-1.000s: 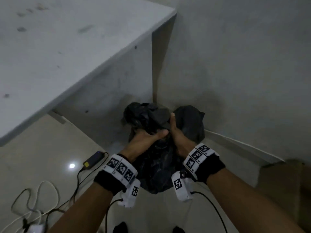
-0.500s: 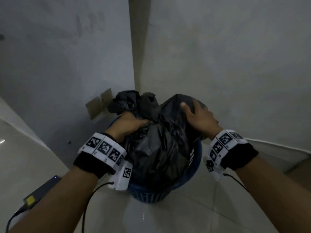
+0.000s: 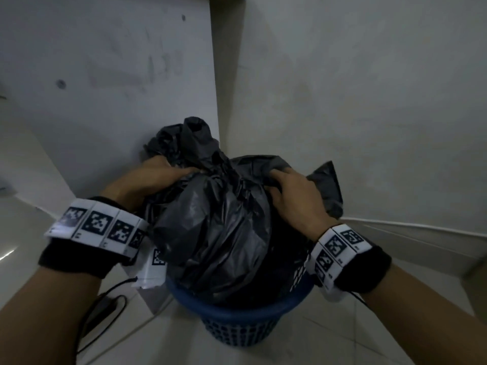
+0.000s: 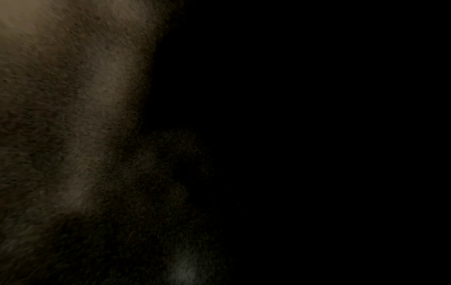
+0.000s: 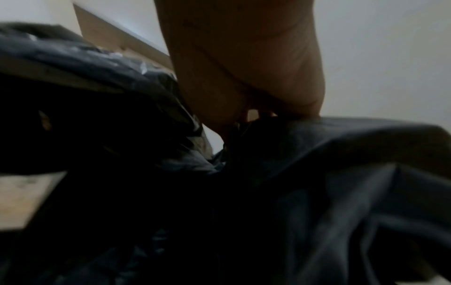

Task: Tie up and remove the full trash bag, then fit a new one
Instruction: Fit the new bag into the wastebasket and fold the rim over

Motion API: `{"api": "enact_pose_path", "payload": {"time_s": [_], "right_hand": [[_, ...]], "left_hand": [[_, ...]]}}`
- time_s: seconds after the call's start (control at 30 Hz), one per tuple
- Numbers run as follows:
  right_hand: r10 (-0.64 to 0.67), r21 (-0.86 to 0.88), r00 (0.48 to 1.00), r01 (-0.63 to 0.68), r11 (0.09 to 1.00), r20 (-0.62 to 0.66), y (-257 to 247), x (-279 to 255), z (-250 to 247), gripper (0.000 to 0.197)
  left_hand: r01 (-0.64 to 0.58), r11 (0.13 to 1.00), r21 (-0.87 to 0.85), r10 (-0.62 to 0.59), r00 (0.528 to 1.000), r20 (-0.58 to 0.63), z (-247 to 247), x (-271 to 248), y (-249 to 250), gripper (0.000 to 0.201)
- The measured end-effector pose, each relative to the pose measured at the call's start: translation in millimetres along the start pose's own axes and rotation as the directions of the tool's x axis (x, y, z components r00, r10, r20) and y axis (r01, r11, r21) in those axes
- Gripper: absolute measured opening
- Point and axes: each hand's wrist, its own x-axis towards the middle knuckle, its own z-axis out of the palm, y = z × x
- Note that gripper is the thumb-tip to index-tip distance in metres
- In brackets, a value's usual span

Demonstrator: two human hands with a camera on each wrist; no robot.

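A full black trash bag (image 3: pixel 213 230) bulges out of a blue mesh bin (image 3: pixel 237 320) in the corner of the room. My left hand (image 3: pixel 168 172) grips the gathered neck of the bag on its left, with loose bag top (image 3: pixel 184 138) sticking up behind it. On the right, my right hand (image 3: pixel 287 185) grips a bunched fold of the bag's plastic (image 5: pixel 317 154), fingers curled into it. The left wrist view is dark and shows only blur. The right wrist view shows the palm (image 5: pixel 244 67) above dark plastic.
Grey walls (image 3: pixel 369 101) meet in a corner right behind the bin. Pale floor tiles (image 3: pixel 158 343) surround it. A black power adapter with a cable (image 3: pixel 102 309) lies on the floor at the left. A skirting edge (image 3: pixel 421 233) runs along the right wall.
The view has closed in on the bin. My right hand has shifted from lying on top of the bag to gripping a fold on its right side. My left hand keeps its hold on the neck.
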Motion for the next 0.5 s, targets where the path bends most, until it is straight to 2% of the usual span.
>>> {"api": "enact_pose_path", "payload": {"time_s": [0.07,0.13,0.17,0.2,0.23,0.27,0.3,0.33,0.37,0.4,0.43,0.47,0.5], "right_hand": [[-0.081,0.116,0.996,0.086,0.990,-0.043,-13,-3,2,0.007],[-0.128,0.291,0.992,0.126,0.948,-0.012,-27,-7,7,0.018],[-0.141,0.419,0.987,0.096,0.903,0.077,-33,-10,12,0.016],[-0.199,0.498,0.954,0.063,0.865,0.224,-35,-14,18,0.008],[-0.261,0.487,0.860,0.017,0.873,0.438,-38,-20,20,0.022],[-0.290,0.397,0.685,0.001,0.918,0.668,-37,-26,23,0.037],[-0.230,0.258,0.497,0.012,0.966,0.837,-34,-32,23,0.046],[-0.149,0.139,0.382,0.055,0.989,0.912,-28,-36,20,0.052],[-0.080,0.043,0.357,0.111,0.993,0.931,-23,-37,14,0.056],[-0.055,-0.012,0.416,0.157,0.988,0.908,-17,-37,8,0.058],[-0.034,-0.062,0.504,0.172,0.983,0.863,-11,-37,0,0.057],[-0.013,-0.116,0.576,0.187,0.975,0.817,-6,-38,-8,0.055],[0.013,-0.179,0.610,0.211,0.961,0.792,0,-39,-14,0.052]], "left_hand": [[0.000,1.000,0.030,-0.001,1.000,0.020,-7,-3,-5,0.047],[0.012,0.997,0.071,-0.015,0.999,0.042,-11,-4,-12,0.037],[0.015,0.995,0.098,-0.020,0.998,0.051,-12,-5,-14,0.038],[0.002,0.990,0.141,-0.012,0.998,0.068,-13,-7,-15,0.037],[-0.017,0.984,0.176,-0.002,0.994,0.112,-14,-7,-16,0.039],[-0.051,0.977,0.209,0.016,0.986,0.167,-13,-8,-18,0.054],[-0.101,0.967,0.235,0.049,0.975,0.219,-12,-7,-21,0.079],[-0.127,0.957,0.261,0.060,0.966,0.250,-9,-5,-24,0.102],[-0.142,0.953,0.268,0.060,0.955,0.292,-4,-4,-25,0.109],[-0.145,0.951,0.271,0.050,0.943,0.328,1,-4,-28,0.099],[-0.141,0.947,0.288,0.033,0.937,0.349,5,-5,-30,0.082],[-0.152,0.942,0.299,0.029,0.924,0.381,9,-8,-31,0.073],[-0.162,0.935,0.315,0.020,0.911,0.411,12,-7,-33,0.078]]}}
